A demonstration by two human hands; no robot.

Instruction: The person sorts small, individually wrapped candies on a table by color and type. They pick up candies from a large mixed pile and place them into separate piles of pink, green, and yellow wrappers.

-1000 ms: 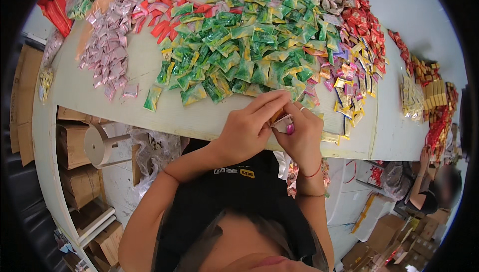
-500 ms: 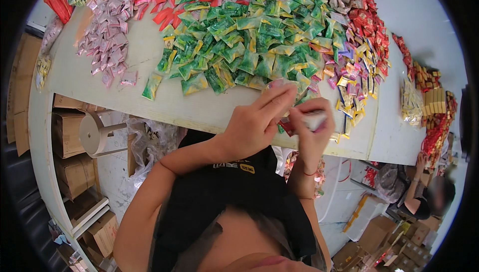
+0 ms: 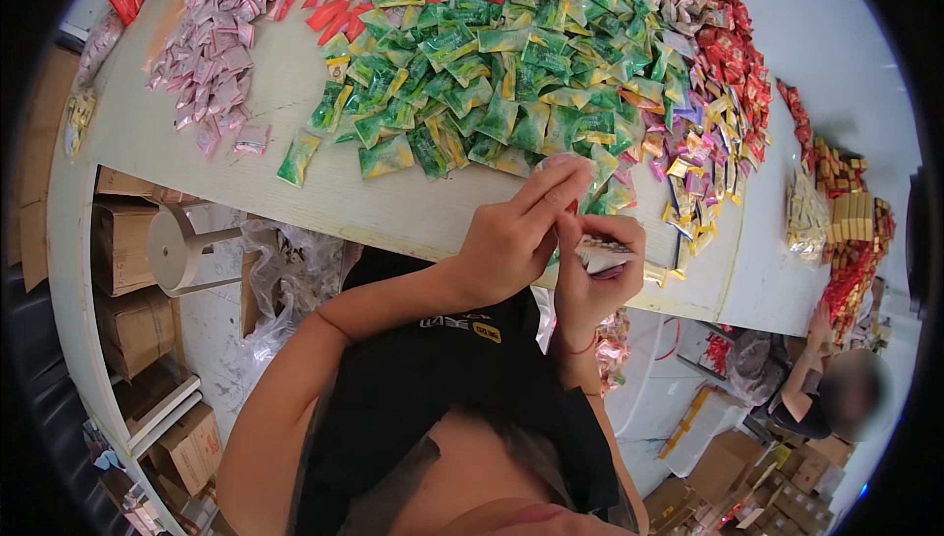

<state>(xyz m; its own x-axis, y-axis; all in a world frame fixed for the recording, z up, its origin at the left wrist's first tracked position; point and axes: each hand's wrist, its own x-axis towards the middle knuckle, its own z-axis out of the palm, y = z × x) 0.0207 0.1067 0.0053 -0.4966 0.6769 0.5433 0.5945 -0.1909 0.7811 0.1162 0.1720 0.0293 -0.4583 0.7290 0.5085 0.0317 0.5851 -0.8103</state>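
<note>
My left hand [image 3: 513, 231] is closed over the table's front edge, its fingers pressed together. A pale pinkish bit shows at its fingertips, too small to make out. Against it, on the right, is my right hand [image 3: 598, 275], with its fingers curled around small wrapped packets [image 3: 604, 255], whitish with some purple. The fingertips of both hands meet, hiding what lies between them. Just beyond them spreads a large heap of green and yellow wrapped packets [image 3: 462, 93].
Pink packets [image 3: 208, 74] lie on the table [image 3: 374, 207] at left, red ones [image 3: 339, 20] behind. Purple and yellow packets [image 3: 696, 182] and red packets [image 3: 733, 54] lie at right. A stool [image 3: 177, 251] and cardboard boxes [image 3: 138, 329] are below. Another person [image 3: 811, 393] works at far right.
My right hand has turned and drawn against my left, and the packets in it show more plainly. A dark red bit below the fingers is out of sight now.
</note>
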